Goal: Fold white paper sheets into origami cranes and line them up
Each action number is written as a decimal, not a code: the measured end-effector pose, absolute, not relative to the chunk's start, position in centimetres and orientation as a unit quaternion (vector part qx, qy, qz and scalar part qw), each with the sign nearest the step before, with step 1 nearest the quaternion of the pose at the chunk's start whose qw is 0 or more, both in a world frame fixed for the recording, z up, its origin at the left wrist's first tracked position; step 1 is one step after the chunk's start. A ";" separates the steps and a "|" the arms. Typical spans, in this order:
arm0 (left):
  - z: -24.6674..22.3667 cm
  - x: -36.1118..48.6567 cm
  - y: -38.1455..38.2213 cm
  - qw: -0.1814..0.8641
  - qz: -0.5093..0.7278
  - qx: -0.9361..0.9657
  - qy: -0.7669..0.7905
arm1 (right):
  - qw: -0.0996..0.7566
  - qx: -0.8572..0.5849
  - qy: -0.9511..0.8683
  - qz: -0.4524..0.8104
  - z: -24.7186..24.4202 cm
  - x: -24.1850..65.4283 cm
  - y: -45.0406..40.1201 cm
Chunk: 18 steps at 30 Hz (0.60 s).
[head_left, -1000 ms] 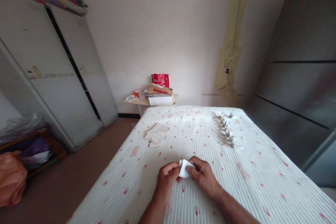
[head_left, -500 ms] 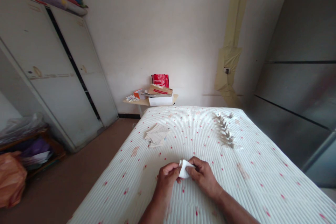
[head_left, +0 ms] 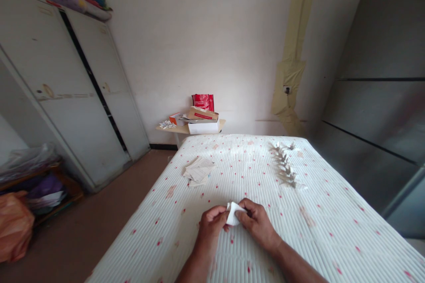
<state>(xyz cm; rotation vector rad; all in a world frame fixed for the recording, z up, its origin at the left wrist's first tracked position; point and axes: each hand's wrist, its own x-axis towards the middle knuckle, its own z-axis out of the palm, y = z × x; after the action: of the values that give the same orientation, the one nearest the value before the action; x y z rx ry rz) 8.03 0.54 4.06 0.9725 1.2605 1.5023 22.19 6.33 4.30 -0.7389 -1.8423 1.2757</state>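
Note:
Between my two hands is a small folded piece of white paper, held just above the bed. My left hand pinches its left edge with thumb and fingers. The right side of the paper is gripped by my right hand, its thumb lying on the near face. Some fingertips are hidden behind the paper. Beyond my left hand lies a loose stack of paper sheets. Farther off to the right, several folded paper figures stand in a row, pointed like cranes.
A quilted white bedspread with red spots spreads under everything. Past its far edge, a small table bears a white box, a red bag and a small white pile. Cabinets stand left.

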 end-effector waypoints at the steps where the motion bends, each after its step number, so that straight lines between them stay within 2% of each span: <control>1: 4.0 8.0 0.6 0.457 0.612 0.395 0.511 | 0.382 -0.289 -0.721 0.501 4.4 22.2 6.3; 18: 3.8 7.9 0.7 0.458 0.605 0.395 0.518 | 0.378 -0.296 -0.730 0.486 4.4 22.2 6.3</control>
<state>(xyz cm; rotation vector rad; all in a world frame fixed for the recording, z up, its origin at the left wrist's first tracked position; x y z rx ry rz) 7.91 0.70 3.78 0.9742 1.2775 1.4899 22.22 6.32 4.38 -0.7568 -1.8659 1.2429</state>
